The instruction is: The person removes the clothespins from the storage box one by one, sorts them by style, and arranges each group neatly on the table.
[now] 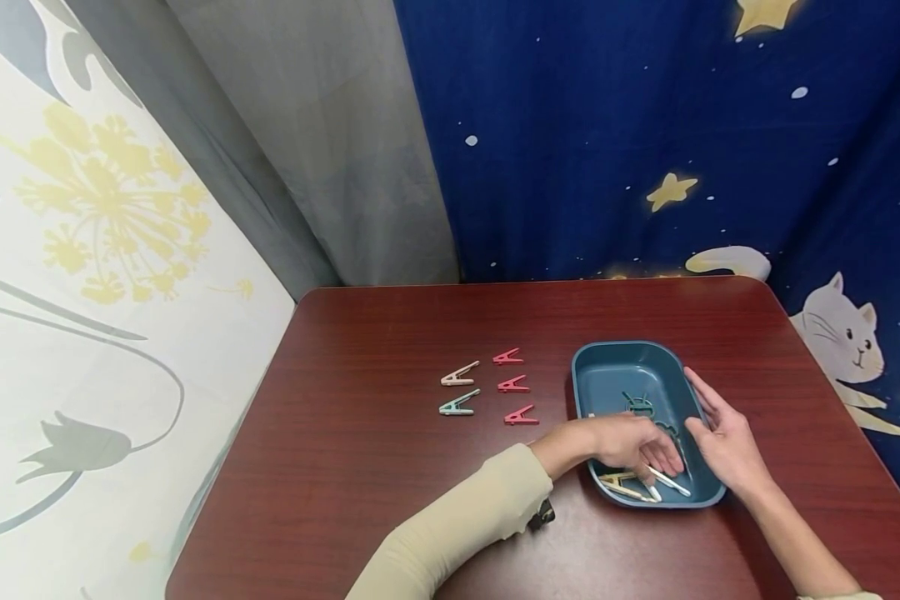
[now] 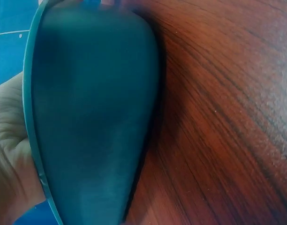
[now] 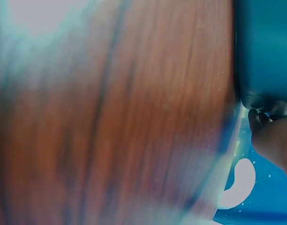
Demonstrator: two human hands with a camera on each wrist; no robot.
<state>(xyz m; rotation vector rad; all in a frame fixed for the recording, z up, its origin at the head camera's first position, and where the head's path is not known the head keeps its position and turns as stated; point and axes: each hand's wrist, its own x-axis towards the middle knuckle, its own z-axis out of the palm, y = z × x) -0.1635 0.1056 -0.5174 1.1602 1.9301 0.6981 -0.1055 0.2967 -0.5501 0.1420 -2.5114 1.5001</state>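
Observation:
A blue rectangular plastic tray (image 1: 591,375) stands on the right part of the table. My left hand (image 1: 633,442) reaches over its near left wall, with the fingers loosely extended down inside. Beneath these fingertips lies a white clothespin (image 1: 673,483), beside a yellowish clothespin (image 1: 630,490). Several green clothespins (image 1: 639,406) lie further up in the tray, partly hidden by the hand. My right hand (image 1: 731,446) holds the tray's right side, thumb over the rim and fingers along the outside. In the left wrist view, the tray's outer wall (image 2: 92,117) fills the middle.
Left of the tray, three red clothespins (image 1: 513,384) form a column on the brown table (image 1: 360,433). Beside them lie a cream clothespin (image 1: 459,375) and a light green clothespin (image 1: 459,404). A blue curtain (image 1: 607,167) hangs behind the table's far edge.

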